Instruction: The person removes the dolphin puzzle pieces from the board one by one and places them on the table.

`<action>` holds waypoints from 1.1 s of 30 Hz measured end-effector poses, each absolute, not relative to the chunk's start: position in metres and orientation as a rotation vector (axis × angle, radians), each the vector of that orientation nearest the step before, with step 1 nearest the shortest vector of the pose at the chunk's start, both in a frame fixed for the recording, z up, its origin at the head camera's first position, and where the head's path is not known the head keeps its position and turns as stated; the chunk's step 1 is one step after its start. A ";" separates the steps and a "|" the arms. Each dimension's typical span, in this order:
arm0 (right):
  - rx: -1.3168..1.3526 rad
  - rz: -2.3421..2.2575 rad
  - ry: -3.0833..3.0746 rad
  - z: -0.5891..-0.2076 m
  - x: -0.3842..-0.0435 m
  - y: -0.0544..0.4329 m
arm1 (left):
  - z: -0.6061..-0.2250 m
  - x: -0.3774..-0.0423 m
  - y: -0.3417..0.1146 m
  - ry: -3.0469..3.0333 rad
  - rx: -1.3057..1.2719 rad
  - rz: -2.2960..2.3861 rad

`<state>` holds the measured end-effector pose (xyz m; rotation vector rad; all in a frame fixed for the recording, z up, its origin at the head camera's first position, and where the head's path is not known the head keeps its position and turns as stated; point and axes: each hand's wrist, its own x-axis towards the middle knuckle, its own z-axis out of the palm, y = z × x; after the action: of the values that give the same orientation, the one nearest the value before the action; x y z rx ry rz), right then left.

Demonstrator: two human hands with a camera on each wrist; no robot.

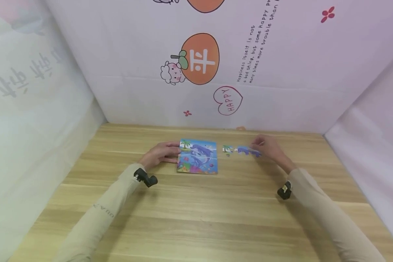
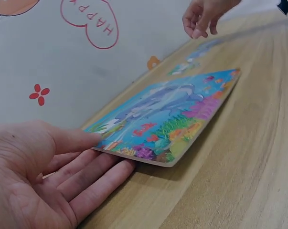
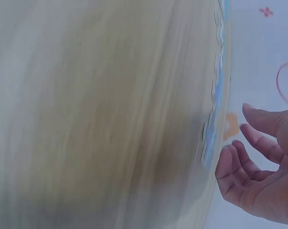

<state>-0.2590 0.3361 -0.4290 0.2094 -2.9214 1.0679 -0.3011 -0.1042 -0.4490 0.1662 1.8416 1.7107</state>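
Observation:
A square picture board (image 1: 198,165) with dolphins, coral and a palm lies on the table. My left hand (image 1: 163,151) grips its left edge; in the left wrist view the thumb is on top and the fingers (image 2: 93,188) are underneath, the near edge slightly raised. To the right of the board lie jigsaw pieces: one palm piece (image 1: 227,149) and joined dolphin pieces (image 1: 243,150). Above the right end of that row hovers my right hand (image 1: 265,145). Its fingers are loosely bent, and the right wrist view shows nothing between thumb and fingertips (image 3: 225,167).
The wood-grain table (image 1: 196,214) ends at a white printed wall sheet (image 1: 134,91) close behind the board and pieces. Pale sheets also stand at the left (image 1: 29,127) and right (image 1: 376,120). Each wrist wears a small black camera (image 1: 147,178).

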 end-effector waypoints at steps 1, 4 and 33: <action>0.222 1.079 -2.919 -0.429 -0.259 0.331 | -0.448 -0.300 -0.106 1.830 0.197 1.706; 0.274 1.103 -2.912 -0.427 -0.260 0.316 | -0.445 -0.298 -0.110 1.766 0.223 1.734; 0.686 1.169 -2.912 -0.428 -0.257 0.170 | -0.433 -0.304 -0.090 1.686 0.072 1.704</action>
<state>-0.2568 0.1701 -0.4278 0.6860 -2.9121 1.1686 -0.3044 -0.0898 -0.4327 0.0723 1.6863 1.7043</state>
